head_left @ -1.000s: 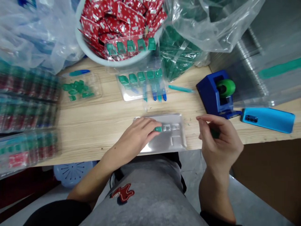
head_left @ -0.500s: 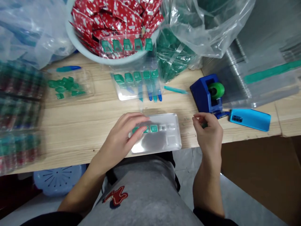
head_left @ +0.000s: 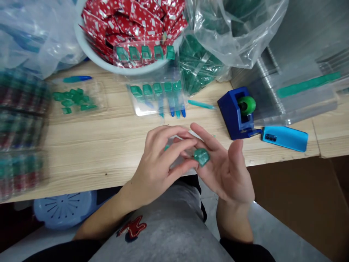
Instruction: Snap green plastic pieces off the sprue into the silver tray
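- The right hand (head_left: pixel 225 169) is turned palm up, and its grip is spread like a shallow dish; some of its fingers are hidden behind the other hand.
- On this palm, at the base of the fingers, lies a small green clump (head_left: pixel 201 156); I cannot tell how many pieces it has.
- The left hand (head_left: pixel 163 160) comes over from the side, its thumb and forefinger parted. Their tips are at the left edge of the clump, but I cannot tell whether this grip pinches it.
- Below both hands, a clear tray (head_left: pixel 178 162) is mostly covered; it is on the bench (head_left: pixel 109 138).
- Farther, on the right, are a blue phone (head_left: pixel 289 139) and a blue tape dispenser (head_left: pixel 236 112).
- Beyond the hands is clear packaging (head_left: pixel 141 109) with 2 rows of 5 green pieces.
- To its left, loose green pieces (head_left: pixel 75 96) lie in another clear tray.
- Farthest, a pale basin (head_left: pixel 120 69) holds red packets (head_left: pixel 136 22).
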`<state>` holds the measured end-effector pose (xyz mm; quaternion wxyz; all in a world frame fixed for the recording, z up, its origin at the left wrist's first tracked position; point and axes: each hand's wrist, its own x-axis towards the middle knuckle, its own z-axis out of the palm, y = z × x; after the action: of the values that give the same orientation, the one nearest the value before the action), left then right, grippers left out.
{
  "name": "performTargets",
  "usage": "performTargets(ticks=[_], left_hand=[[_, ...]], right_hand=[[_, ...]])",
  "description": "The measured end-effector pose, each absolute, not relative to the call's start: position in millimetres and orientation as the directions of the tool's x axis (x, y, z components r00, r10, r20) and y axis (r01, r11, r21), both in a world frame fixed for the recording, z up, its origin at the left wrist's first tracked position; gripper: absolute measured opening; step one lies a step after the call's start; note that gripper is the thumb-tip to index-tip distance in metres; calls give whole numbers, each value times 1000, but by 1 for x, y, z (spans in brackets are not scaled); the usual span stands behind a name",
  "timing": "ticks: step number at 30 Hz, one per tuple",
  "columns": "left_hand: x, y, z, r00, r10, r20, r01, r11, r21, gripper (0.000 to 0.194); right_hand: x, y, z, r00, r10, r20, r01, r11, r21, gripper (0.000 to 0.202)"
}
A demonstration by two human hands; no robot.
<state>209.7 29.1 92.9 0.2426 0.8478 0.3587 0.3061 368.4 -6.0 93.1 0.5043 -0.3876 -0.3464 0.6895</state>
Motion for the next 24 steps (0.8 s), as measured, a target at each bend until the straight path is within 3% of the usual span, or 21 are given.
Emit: performTargets(ticks=[6,12,16,20,22,24], left_hand=[[207,28,92,502,781,371,481,-609,631,11],[208,29,94,423,746,514,515,-665,542,12],[205,26,95,406,805,433,422,-585,692,12],[200,22,95,344,850,399,290,-501,815,17],[198,22,94,335,849,409,282,-504,816,16],[195,23,90,324,857,401,309,-497,811,16]], right_hand=[[367,-10,95,-227,967,-119,-352,-195,-915,60],[364,-19,91,33,994,-106,-312,-91,-946,28],[365,-17,85,-59,977,-203,-488,-206,-849,14],[365,-11,84,-207,941,-269,-644,-338,-686,15],[367,-9,83,-227,936,-270,-647,-352,-676,18],[372,-9,81,-170,953,-252,-591,-303,-748,21]])
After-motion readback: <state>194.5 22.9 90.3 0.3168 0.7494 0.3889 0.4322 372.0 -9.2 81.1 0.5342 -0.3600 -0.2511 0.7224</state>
